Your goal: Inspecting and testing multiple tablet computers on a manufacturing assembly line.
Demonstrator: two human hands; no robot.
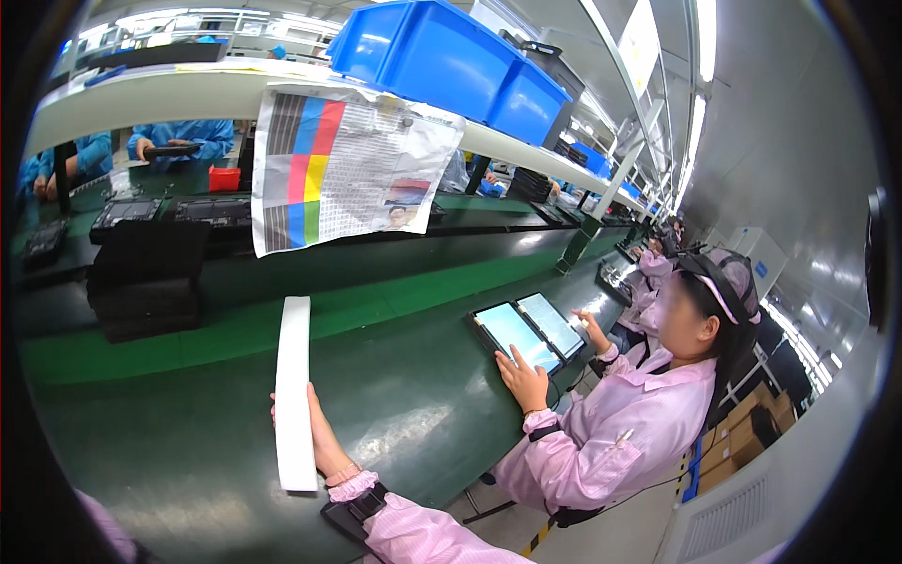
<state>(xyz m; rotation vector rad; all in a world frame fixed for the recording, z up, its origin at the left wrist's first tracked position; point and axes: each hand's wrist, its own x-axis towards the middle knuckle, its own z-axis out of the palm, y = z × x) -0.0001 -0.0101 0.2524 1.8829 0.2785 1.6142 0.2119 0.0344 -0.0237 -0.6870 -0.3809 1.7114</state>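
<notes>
My right hand (324, 435) is wrapped round the lower half of a long, narrow white strip (295, 376). The strip stands up from the hand above the dark green bench (404, 376), its long side toward me; whether it is stiff card, foam or a slim box I cannot make out. Fingertips show at its left edge, and the strip hides the rest of the grip. A black band circles my right wrist over the pink sleeve. Of my left arm only a bit of pink sleeve (103, 526) appears at the lower left; that hand is out of the picture.
To the right, a person in pink (611, 423) touches two lit tablet-like screens (531, 329) on the bench. A shelf (150, 103) carries blue bins (423, 56) and a hanging printed sheet (352, 169). Black stacked pads (146, 282) stand at the left.
</notes>
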